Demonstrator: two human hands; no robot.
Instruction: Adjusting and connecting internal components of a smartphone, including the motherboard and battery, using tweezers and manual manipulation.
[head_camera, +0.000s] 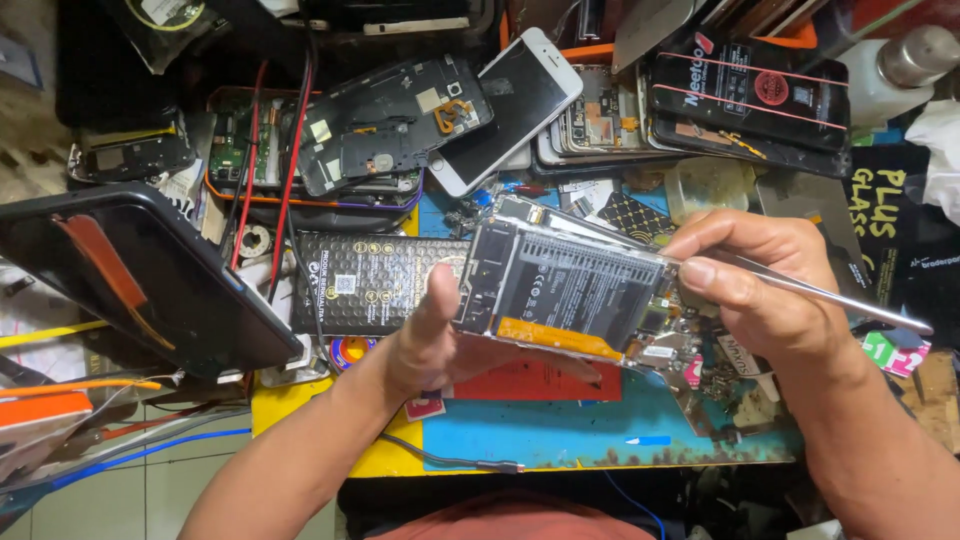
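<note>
My left hand (432, 335) grips an opened phone body (560, 285) by its left end and holds it tilted above the blue work mat (560, 425). The phone's black battery and an orange strip along its lower edge face me. My right hand (765, 280) pinches metal tweezers (840, 293), whose long end points right. The tweezer tips meet the phone's right edge, hidden behind my fingers.
A black phone back cover (150, 270) leans at the left. A loose black battery (365, 280) lies beside my left hand. Behind are a white phone (505, 110), a dark phone frame (395, 120), stacked phone parts, red wires (290, 160) and a white bottle (895, 70).
</note>
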